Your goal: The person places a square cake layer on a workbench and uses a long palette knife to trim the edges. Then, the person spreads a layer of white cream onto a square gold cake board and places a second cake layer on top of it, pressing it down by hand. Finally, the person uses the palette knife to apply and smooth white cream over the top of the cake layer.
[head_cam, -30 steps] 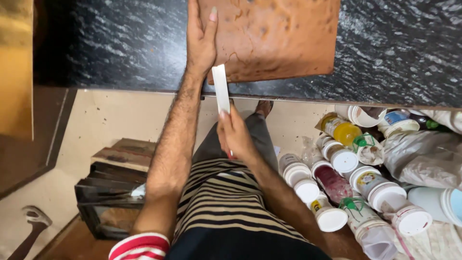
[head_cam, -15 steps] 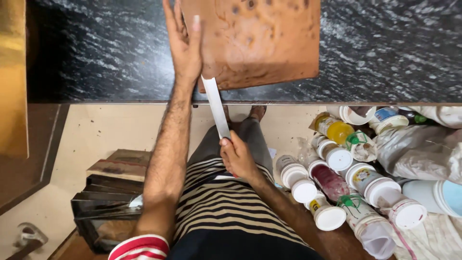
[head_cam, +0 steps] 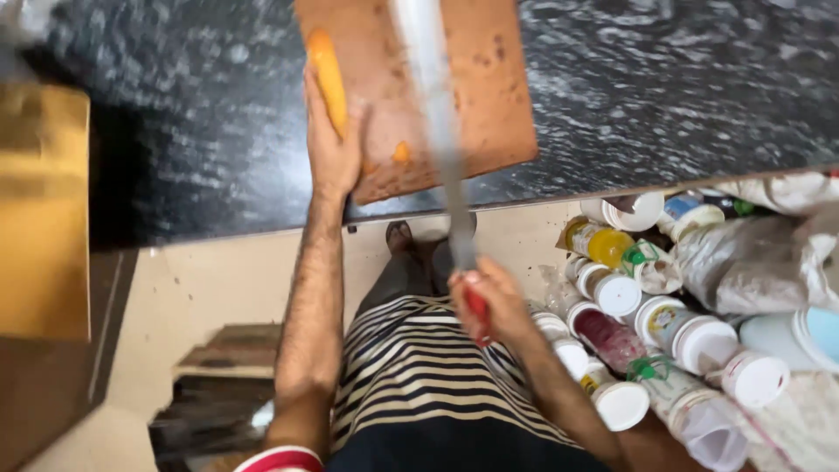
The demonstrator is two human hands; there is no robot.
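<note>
Since the earlier frame the knife (head_cam: 433, 122) has swung up over the cutting board (head_cam: 454, 96), its blade blurred, and an orange carrot (head_cam: 329, 80) now shows at the board's left edge. The board lies at the near edge of a black speckled counter (head_cam: 682, 87). The left hand (head_cam: 334, 149) rests on the board beside the carrot, fingers pressed together. The right hand (head_cam: 485, 301) has its fingers wrapped around the red handle. Jars with white lids (head_cam: 664, 332) crowd the floor below at right; a wooden crate (head_cam: 218, 385) stands at left.

Glossy speckled stone counter (head_cam: 699, 79), matt wooden board (head_cam: 489, 96), seemingly metal blade (head_cam: 433, 114).
</note>
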